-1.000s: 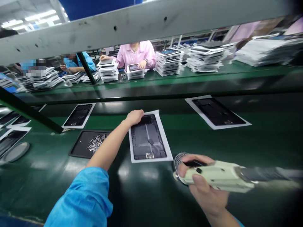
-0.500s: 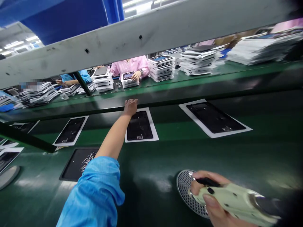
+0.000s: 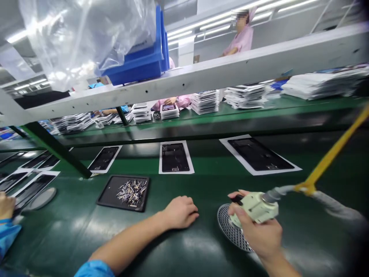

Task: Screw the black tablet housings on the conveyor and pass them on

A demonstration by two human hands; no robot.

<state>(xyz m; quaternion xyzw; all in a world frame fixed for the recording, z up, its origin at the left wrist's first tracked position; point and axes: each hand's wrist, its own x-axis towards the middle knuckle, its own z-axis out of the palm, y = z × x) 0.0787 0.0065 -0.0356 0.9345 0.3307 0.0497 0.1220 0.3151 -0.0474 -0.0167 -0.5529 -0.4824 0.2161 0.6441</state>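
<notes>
One head view is examined. The left hand [image 3: 180, 212] lies palm-down near a black tray [image 3: 108, 192] of small metal parts [image 3: 134, 192]; its fingers curl loosely, and any grip beneath cannot be told. The right hand [image 3: 263, 234] is clamped on a pale green tool [image 3: 256, 207] above a perforated disc [image 3: 230, 225]. Dark panel [image 3: 174, 156] lies on a white sheet [image 3: 186, 148] beyond both hands, untouched. Judged step: a pause, tool at hand; handling that panel would call for a forward left reach.
</notes>
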